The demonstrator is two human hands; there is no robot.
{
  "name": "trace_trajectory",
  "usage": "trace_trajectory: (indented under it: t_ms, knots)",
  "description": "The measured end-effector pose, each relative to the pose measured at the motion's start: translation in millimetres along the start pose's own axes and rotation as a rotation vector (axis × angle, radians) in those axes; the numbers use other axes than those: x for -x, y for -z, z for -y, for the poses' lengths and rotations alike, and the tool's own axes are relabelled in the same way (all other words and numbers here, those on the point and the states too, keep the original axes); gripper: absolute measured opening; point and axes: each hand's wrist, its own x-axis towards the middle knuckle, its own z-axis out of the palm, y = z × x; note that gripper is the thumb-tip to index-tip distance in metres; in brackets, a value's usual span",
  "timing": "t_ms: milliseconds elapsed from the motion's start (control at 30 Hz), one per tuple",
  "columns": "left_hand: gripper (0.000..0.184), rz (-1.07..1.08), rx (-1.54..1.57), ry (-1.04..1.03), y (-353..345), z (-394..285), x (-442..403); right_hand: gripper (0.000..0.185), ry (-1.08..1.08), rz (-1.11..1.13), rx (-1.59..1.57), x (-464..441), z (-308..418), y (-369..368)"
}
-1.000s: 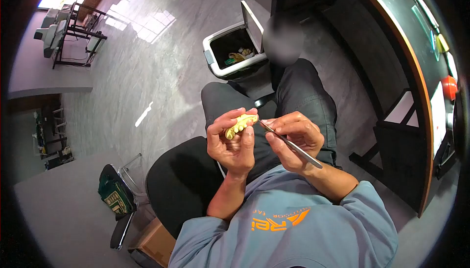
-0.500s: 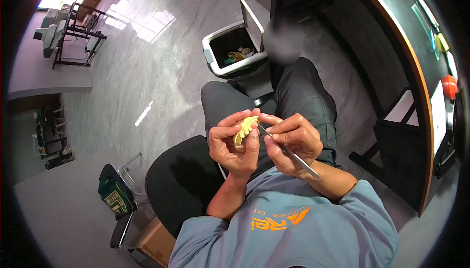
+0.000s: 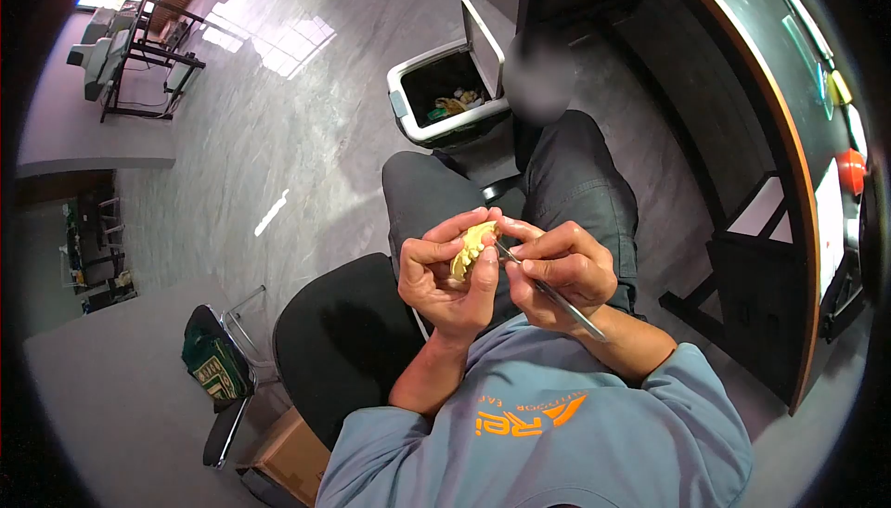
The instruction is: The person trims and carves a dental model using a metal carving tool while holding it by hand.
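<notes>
Two bare hands hold the middle of my head-camera feed, below the bin [image 3: 464, 123] and nearer the wearer than it. From my remote seat I see the left hand [image 3: 444, 278] pinching a yellow piece [image 3: 471, 253]: its thumb presses the near side while the fingertips curl over the far edge. That piece sits below the bin, roughly straight down from its lid [image 3: 483, 49], tilted, with one edge lumpy. The right hand [image 3: 571, 269], below the bin and a little to its right, pinches a slim metal tool [image 3: 577, 314] between thumb and fingers, and one finger stretches toward the piece. The tool slants, its handle end pointing away from the bin; its tip lies at the piece's edge, but I cannot tell whether it touches.

Scraps [image 3: 457, 102] lie inside the bin, and its lid stands up. Below the bin and to its left I get a black chair [image 3: 339, 341]; farther out that way, a second chair [image 3: 220, 436] with a green bag [image 3: 212, 364], and a carton [image 3: 292, 457]. Well to the bin's right runs the desk [image 3: 775, 53], with a red thing [image 3: 850, 171] and a white sheet [image 3: 829, 239] on it.
</notes>
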Motion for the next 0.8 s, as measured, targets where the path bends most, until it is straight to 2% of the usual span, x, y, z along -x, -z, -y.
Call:
trace_trajectory:
  t_ms: [800]
  knots:
    - [0.029, -0.002, -0.045, 0.002, -0.7, -2.7, 0.1, 0.019, 0.005, -0.03, 0.02, 0.5, -1.7, -0.6]
